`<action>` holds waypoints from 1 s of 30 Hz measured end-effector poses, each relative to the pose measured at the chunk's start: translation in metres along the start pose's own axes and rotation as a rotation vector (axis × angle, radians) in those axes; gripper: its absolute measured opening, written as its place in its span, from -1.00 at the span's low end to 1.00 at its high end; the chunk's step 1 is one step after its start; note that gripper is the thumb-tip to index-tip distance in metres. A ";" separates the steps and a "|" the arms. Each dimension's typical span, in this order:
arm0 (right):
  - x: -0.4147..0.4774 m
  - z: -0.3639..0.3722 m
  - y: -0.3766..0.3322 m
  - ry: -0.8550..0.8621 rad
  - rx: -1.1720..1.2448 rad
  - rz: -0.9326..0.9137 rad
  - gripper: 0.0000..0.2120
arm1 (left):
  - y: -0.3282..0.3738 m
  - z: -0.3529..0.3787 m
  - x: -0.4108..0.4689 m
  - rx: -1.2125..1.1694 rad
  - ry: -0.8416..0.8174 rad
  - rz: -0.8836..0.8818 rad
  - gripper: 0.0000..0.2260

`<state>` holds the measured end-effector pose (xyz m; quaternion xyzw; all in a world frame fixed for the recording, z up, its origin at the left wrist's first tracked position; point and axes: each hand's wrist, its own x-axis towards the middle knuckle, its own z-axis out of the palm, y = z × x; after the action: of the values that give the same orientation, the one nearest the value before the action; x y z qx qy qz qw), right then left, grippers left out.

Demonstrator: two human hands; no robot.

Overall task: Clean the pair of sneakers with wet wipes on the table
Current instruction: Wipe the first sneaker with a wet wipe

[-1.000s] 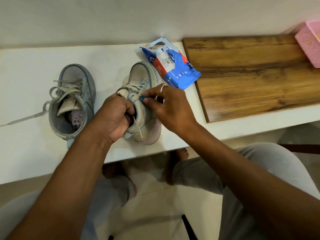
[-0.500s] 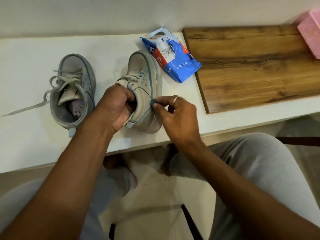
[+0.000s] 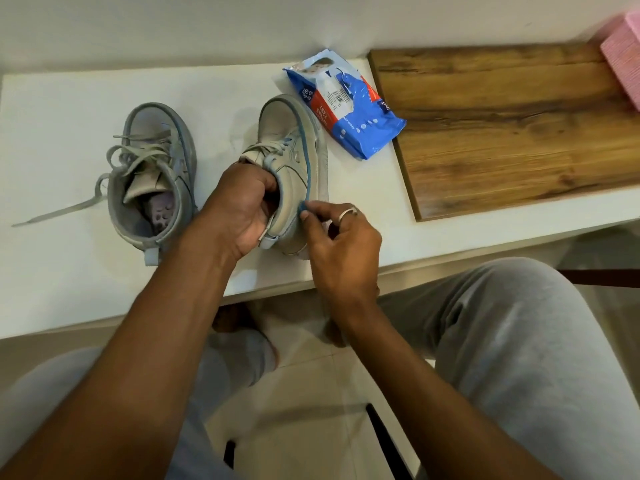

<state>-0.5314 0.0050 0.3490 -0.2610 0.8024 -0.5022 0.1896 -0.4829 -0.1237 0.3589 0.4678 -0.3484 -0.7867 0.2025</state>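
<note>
White table (image 3: 69, 271), pale wall (image 3: 173, 29), wood board (image 3: 502, 133) right — left fingers (image 3: 268, 185) grip sneaker (image 3: 294, 174), right fingers (image 3: 320, 210) pinch blue wad (image 3: 304, 213).

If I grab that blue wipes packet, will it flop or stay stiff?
Probably floppy: the wipes packet looks crinkled and uneven, like a soft plastic pouch. Its glossy film may feel a bit slippery. It lies flat, so it likely won't roll.
</note>
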 end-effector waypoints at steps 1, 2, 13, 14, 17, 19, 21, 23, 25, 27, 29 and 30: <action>-0.008 0.001 0.000 -0.037 -0.027 -0.032 -0.83 | 0.000 0.000 0.000 -0.001 0.005 0.000 -0.65; -0.016 0.001 0.001 -0.069 -0.064 -0.078 -0.83 | 0.000 0.000 0.000 -0.004 0.006 0.000 -0.66; -0.020 0.005 0.010 -0.115 -0.139 -0.223 -0.85 | 0.002 0.001 -0.002 -0.035 0.014 -0.006 -0.69; -0.026 0.005 0.015 -0.157 -0.193 -0.266 -0.85 | 0.002 0.002 -0.003 -0.042 0.011 -0.005 -0.69; -0.030 0.000 0.023 -0.125 -0.154 -0.267 -0.85 | 0.003 0.009 -0.007 0.003 0.008 0.017 -0.72; -0.023 -0.007 0.022 -0.042 -0.049 -0.184 -0.87 | 0.003 0.013 -0.006 0.166 0.077 0.040 -0.74; -0.015 -0.014 0.021 0.010 -0.006 -0.100 -0.87 | 0.003 0.015 -0.006 0.546 0.155 0.072 -0.75; -0.010 -0.014 0.021 0.021 0.002 -0.027 -0.87 | 0.002 0.019 -0.014 0.922 0.154 0.103 -0.71; -0.006 -0.011 0.023 0.020 0.020 0.039 -0.88 | 0.004 0.022 -0.021 1.074 0.100 0.101 -0.66; -0.004 -0.010 0.025 0.016 0.026 0.077 -0.88 | 0.006 0.021 -0.025 1.047 0.020 0.087 -0.68; 0.000 -0.012 0.023 0.004 0.026 0.098 -0.86 | 0.005 0.017 -0.024 1.080 -0.062 0.104 -0.75; 0.003 -0.014 0.021 -0.004 0.024 0.099 -0.85 | 0.005 0.015 -0.023 1.107 -0.087 0.120 -0.77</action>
<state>-0.5465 0.0206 0.3362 -0.2196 0.8078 -0.5013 0.2188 -0.4854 -0.1069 0.3806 0.4508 -0.7435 -0.4919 -0.0437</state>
